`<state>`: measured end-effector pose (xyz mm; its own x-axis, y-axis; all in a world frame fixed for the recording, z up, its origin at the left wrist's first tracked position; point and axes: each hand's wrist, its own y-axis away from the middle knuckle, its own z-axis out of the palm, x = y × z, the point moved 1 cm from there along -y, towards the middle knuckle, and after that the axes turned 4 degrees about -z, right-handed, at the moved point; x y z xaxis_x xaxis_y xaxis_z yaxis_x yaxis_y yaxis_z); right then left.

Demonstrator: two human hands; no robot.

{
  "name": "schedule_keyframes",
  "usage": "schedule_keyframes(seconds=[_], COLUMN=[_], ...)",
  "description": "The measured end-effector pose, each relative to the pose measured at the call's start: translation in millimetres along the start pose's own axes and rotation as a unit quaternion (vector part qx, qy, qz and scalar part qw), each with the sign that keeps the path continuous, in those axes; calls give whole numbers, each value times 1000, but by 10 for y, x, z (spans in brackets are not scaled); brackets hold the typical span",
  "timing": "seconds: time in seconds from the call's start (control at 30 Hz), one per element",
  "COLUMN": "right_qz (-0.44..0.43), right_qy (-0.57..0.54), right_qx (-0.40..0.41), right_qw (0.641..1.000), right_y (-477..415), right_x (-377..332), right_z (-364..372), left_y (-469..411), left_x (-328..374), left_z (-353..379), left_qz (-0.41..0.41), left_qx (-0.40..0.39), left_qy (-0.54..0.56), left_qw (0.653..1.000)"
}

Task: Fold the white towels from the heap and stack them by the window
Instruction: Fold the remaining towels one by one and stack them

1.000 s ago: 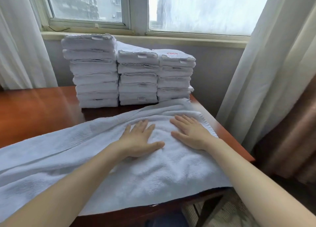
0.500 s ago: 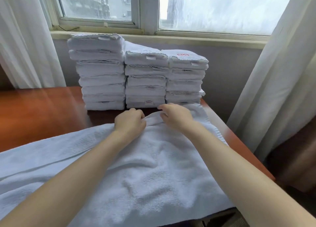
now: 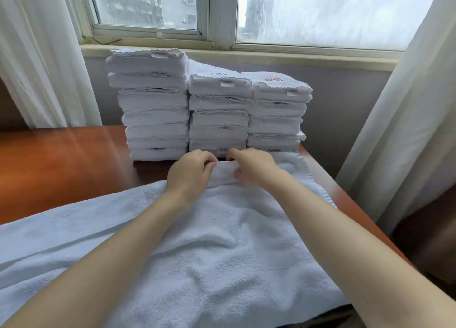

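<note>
A large white towel (image 3: 212, 248) lies spread across the wooden table (image 3: 61, 164), its left end running out of view. My left hand (image 3: 190, 173) and my right hand (image 3: 254, 166) pinch its far edge side by side, lifting a small fold of cloth between them. Directly behind my hands, against the wall under the window, stand three stacks of folded white towels: a tall left stack (image 3: 153, 105), a middle stack (image 3: 219, 115) and a right stack (image 3: 278, 110) whose top towel carries a red logo.
The window (image 3: 320, 11) and its sill run across the back. White curtains hang at the left (image 3: 37, 56) and right (image 3: 407, 120). The table's right edge drops off beside the right curtain. Bare wood shows left of the stacks.
Both hands left the flat middle of the towel, slid to its far edge and closed on it; since half a second ago they have drawn closer together.
</note>
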<state>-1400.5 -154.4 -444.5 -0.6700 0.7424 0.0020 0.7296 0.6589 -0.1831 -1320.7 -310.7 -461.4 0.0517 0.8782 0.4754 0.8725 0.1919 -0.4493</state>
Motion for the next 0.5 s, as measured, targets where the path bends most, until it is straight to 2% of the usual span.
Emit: schedule_keyframes(seconds=[0.1, 0.23, 0.4, 0.5], right_qz=[19, 46, 60, 73], right_qy=[27, 79, 148, 173], right_qx=[79, 137, 106, 114], right_qw=[996, 986, 981, 976], right_y=[79, 336, 731, 974], right_x=[28, 139, 184, 212], right_z=[-163, -393, -561, -650], left_y=[51, 149, 368, 510], left_x=[114, 258, 435, 517], left_z=[-153, -369, -551, -610], left_qz=[32, 66, 102, 117], left_qx=[35, 54, 50, 41], left_qy=[20, 24, 27, 27], left_qw=[999, 996, 993, 992])
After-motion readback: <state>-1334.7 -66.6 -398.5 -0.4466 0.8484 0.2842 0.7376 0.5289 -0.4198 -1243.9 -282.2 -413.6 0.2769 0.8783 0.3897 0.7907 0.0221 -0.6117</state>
